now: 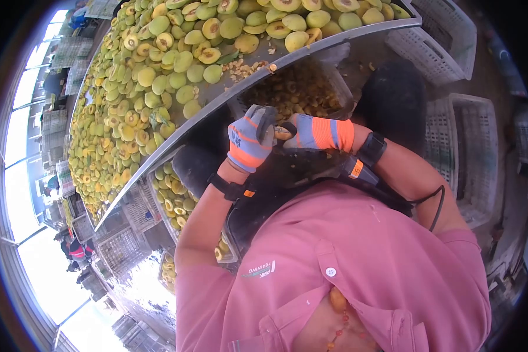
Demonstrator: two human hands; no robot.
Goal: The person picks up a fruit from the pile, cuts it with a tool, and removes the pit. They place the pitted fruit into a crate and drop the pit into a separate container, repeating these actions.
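My left hand (252,138), in a grey and orange work glove with dark fingertips, is closed around a small apricot half (283,134) with a brownish cut side. Close against it from the right is my right hand (317,132), in a matching glove, its fingers curled shut; what they grip is hidden. Both hands are above my lap, just off the table's metal rim (217,100). Below and behind them, a bin (340,88) holds brownish pits or fruit scraps. Green-yellow apricots (158,70), whole and halved, are heaped on the table.
Loose pits (246,69) lie near the table edge. Under the table at left is a crate of halved fruit (173,193). White plastic crates (460,158) stand at my right, with another crate (431,47) farther up. A person in red (79,249) is far off at left.
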